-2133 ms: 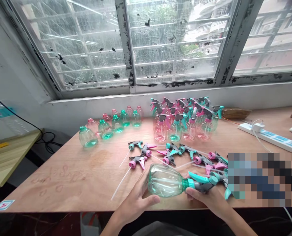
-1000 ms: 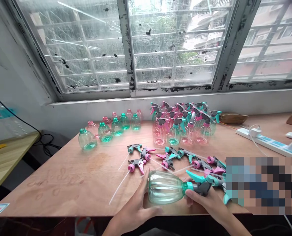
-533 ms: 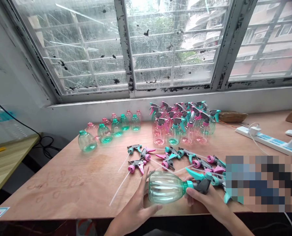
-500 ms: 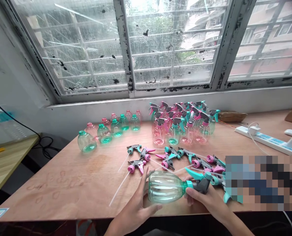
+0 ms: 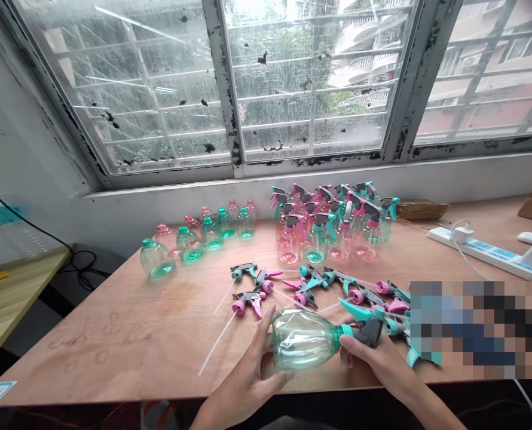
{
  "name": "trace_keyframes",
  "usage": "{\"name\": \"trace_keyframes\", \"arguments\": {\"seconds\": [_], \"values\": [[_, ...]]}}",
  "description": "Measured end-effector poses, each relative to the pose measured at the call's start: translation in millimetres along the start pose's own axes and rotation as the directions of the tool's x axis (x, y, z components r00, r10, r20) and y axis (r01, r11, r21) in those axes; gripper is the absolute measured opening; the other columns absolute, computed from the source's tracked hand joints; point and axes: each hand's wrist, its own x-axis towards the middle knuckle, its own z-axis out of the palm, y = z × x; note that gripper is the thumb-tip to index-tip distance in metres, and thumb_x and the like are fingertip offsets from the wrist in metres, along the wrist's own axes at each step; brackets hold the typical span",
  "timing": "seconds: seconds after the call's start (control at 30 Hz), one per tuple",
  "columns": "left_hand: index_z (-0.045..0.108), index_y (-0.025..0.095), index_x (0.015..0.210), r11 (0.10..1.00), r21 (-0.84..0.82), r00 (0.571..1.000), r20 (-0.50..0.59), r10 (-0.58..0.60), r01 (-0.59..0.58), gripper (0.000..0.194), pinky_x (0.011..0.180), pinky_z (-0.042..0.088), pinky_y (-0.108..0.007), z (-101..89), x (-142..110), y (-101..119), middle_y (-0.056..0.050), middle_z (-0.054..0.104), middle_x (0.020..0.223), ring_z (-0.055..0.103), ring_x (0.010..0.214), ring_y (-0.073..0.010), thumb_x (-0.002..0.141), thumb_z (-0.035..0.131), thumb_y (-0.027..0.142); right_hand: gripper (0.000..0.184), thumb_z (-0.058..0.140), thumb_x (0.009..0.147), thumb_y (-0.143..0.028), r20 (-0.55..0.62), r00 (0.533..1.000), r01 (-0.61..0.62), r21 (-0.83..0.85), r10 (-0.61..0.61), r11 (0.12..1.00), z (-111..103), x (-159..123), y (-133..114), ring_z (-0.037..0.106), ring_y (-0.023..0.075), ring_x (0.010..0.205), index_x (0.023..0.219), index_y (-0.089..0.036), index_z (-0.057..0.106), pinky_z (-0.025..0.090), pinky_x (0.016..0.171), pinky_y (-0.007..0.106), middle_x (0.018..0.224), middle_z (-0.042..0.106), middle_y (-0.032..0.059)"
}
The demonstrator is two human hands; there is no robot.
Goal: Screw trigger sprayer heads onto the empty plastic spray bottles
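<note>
A clear green spray bottle point(image 5: 304, 340) lies on its side in the air above the table's front edge, its base toward the left. My left hand point(image 5: 254, 373) is wrapped round the base end, thumb below and fingers behind. At the neck, my right hand point(image 5: 373, 358) grips the teal collar of the grey and teal trigger head point(image 5: 368, 327), which sits on the bottle's mouth. Loose trigger heads in pink point(image 5: 248, 303) and teal point(image 5: 243, 272), several with white dip tubes, lie just beyond the bottle.
Several open green bottles point(image 5: 157, 260) and pink bottles point(image 5: 166, 239) stand at the back left. Bottles with trigger heads point(image 5: 289, 242) crowd together by the window wall. To the right lie a white power strip point(image 5: 485, 254) and a brown packet point(image 5: 422, 210); a blurred patch covers the right front.
The bottle has turned slightly in my hands, its neck end tipping up a little. Both hands keep their hold in nearly the same place.
</note>
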Motion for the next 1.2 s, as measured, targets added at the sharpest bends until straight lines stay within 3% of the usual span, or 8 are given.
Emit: {"name": "trace_keyframes", "arguments": {"seconds": [0.13,0.33,0.57,0.7,0.83,0.97,1.2], "values": [[-0.005,0.028,0.164,0.999,0.011,0.999,-0.003,-0.036,0.036,0.110,0.128,0.024,-0.040,-0.2,-0.3,5.0,-0.007,0.028,0.171,0.025,0.157,-0.0286,0.088,0.074,0.022,0.041,0.072,0.088,-0.057,-0.014,1.000,-0.005,0.000,0.005,1.000,1.7,-1.4,-1.9,0.064,0.0207,0.056,0.073,-0.019,0.071,0.051,0.062,0.033,0.056,0.072,0.0035],[0.001,0.031,0.165,0.999,0.020,0.999,0.014,-0.050,0.049,0.106,0.126,0.031,-0.041,0.2,0.3,10.1,-0.006,0.027,0.171,0.038,0.151,-0.0295,0.089,0.074,0.025,0.043,0.074,0.087,-0.056,-0.019,0.999,-0.028,0.074,0.029,0.997,4.6,-1.8,-5.1,0.052,0.0144,0.044,0.066,-0.020,0.065,0.044,0.049,0.028,0.048,0.058,-0.0029],[-0.006,0.031,0.164,1.000,-0.006,1.000,0.021,-0.013,0.013,0.104,0.127,0.028,-0.042,0.3,0.9,3.3,-0.008,0.023,0.172,0.020,0.159,-0.0293,0.093,0.070,0.026,0.039,0.078,0.085,-0.056,-0.022,0.999,-0.044,0.170,0.048,0.984,5.7,-0.7,-4.9,0.049,0.0108,0.042,0.081,-0.019,0.065,0.042,0.047,0.025,0.053,0.061,-0.0045],[-0.004,0.032,0.164,0.999,0.006,0.999,0.018,-0.032,0.032,0.113,0.130,0.019,-0.044,-0.2,2.2,3.0,-0.006,0.026,0.171,0.027,0.156,-0.0280,0.085,0.077,0.021,0.045,0.077,0.085,-0.058,-0.008,0.999,-0.051,0.175,0.053,0.983,5.3,-0.3,-9.0,0.051,0.0124,0.044,0.066,-0.020,0.061,0.044,0.049,0.026,0.048,0.058,-0.0036],[0.001,0.032,0.165,0.997,-0.058,0.998,0.050,-0.040,0.043,0.104,0.127,0.028,-0.042,-0.4,2.8,3.8,-0.006,0.031,0.169,0.037,0.152,-0.0284,0.089,0.073,0.024,0.051,0.076,0.085,-0.059,0.010,0.997,-0.072,0.189,0.071,0.979,2.8,1.1,-8.1,0.055,0.0147,0.046,0.056,-0.020,0.058,0.047,0.049,0.028,0.048,0.060,-0.0009],[0.001,0.036,0.164,0.999,-0.033,0.999,0.027,-0.021,0.022,0.106,0.126,0.031,-0.041,-0.2,1.9,1.6,-0.003,0.023,0.172,0.032,0.154,-0.0294,0.088,0.074,0.023,0.048,0.078,0.084,-0.055,-0.009,0.996,-0.080,0.215,0.084,0.973,1.5,2.4,-5.7,0.055,0.0146,0.046,0.059,-0.020,0.059,0.046,0.050,0.027,0.047,0.061,-0.0008],[-0.006,0.032,0.164,1.000,0.010,1.000,0.014,-0.019,0.019,0.107,0.129,0.024,-0.042,1.5,1.3,4.6,-0.007,0.027,0.171,0.027,0.156,-0.0286,0.091,0.072,0.025,0.046,0.080,0.082,-0.056,-0.013,0.997,-0.077,0.207,0.081,0.975,2.6,2.2,-6.1,0.054,0.0142,0.044,0.062,-0.019,0.062,0.043,0.049,0.028,0.048,0.062,-0.0011]]}}
